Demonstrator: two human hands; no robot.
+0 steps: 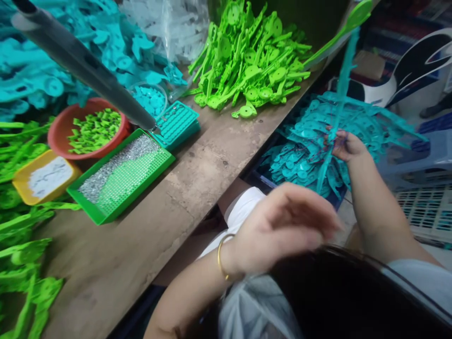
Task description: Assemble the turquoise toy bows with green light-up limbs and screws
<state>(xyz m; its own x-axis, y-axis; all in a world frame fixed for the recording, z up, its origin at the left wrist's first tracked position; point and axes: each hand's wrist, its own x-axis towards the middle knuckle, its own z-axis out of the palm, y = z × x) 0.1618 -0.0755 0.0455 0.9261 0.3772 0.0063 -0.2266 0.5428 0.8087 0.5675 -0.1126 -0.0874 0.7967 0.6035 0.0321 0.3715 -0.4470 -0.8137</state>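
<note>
My left hand (282, 230), with a gold bangle at the wrist, is raised over my lap near dark hair at the bottom of the head view. Its fingers curve loosely, thumb apart, with nothing visible between them; the fingertips are blurred. Farther off, my right hand (348, 145) pinches a long teal plastic part (344, 80) that stands nearly upright, its edges smeared by motion. Below and around that hand lies a heap of similar teal plastic parts (303, 136) beside the bench.
On the wooden bench (197, 188) are a pile of lime-green parts (247, 66), a green perforated tray (123, 181) of small metal pieces, a teal tray (178, 122), a red bowl (122, 129) and a yellow tub (21, 181). A grey electric screwdriver (95, 70) hangs above them.
</note>
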